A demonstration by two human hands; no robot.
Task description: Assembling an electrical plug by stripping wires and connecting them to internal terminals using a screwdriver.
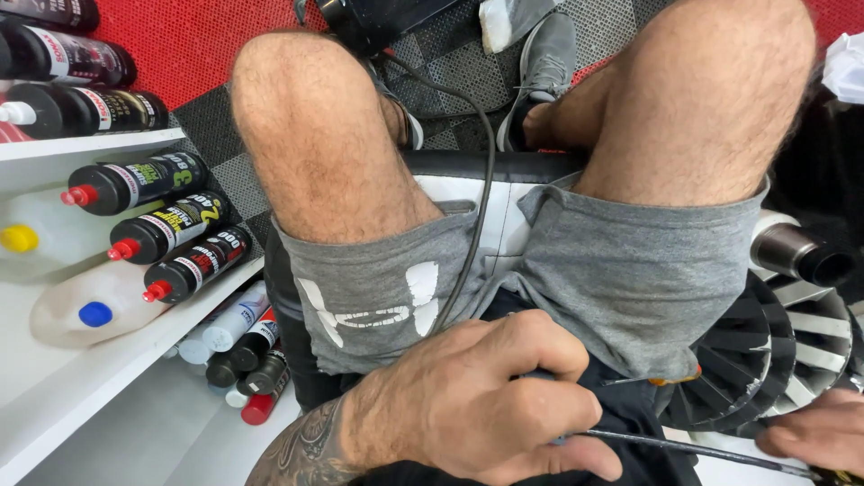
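Closest to the lens, my left hand (477, 400) fists around a thin metal rod (693, 447). Right hand (814, 436) grips its far end, fingers curled, beside the wheel rim (774, 351).

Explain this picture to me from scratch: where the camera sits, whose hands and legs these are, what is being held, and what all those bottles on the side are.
There is no machine here. The one picture comes from a camera worn on a seated person's head, looking down past their grey shorts and bare knees. The left hand is closed around a dark handle, mostly hidden in the fist. A thin dark rod runs from it to the right hand, which touches it at the frame's edge. A black cable trails over the lap. To the person's left, white shelves hold black bottles with red caps lying on their sides, plus pale jugs. To their right sits a finned metal wheel.
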